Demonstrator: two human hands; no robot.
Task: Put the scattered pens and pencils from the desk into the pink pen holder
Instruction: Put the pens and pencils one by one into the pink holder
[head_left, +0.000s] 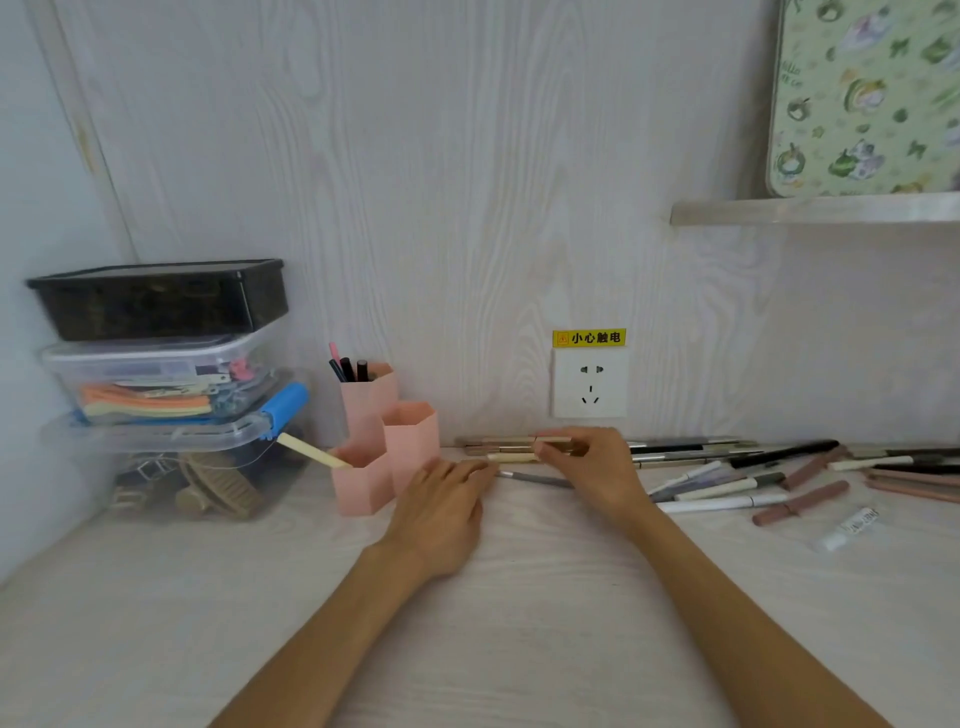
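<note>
Take the pink pen holder (387, 452) as the landmark: a cluster of three hexagonal cups at the back of the desk (519, 623), its rear cup already carrying a few dark pens, its front-left cup with one cream pen (311, 451) leaning out to the left. Further left of the holder stands a stack of plastic storage boxes (166, 384).

Just right of the holder, almost touching its front cups, lies the left hand (441, 509), palm down on the desk with fingers fairly straight and relaxed, fingertips reaching a thin grey pencil (535, 479) that lies crosswise. It seems to hold nothing, though the fingertips are blurred.

Further right of the holder, the right hand (592, 467) has its fingers curled over a cream-and-gold pen (511, 457). That pen's long axis runs left-right, parallel to the back wall, one end pointing at the holder. Whether it is already lifted clear of the desk I cannot tell.

So the move turns on this: the cups open upward, while the pen lies flat and sideways to them. It would need carrying a short way left and tipping upright. The left hand is nearer the holder, but the right hand has the pen.

Far right of the holder, the remaining pens (753, 483) lie scattered, mostly crosswise too, nearer the right arm. Much of the task remains.
</note>
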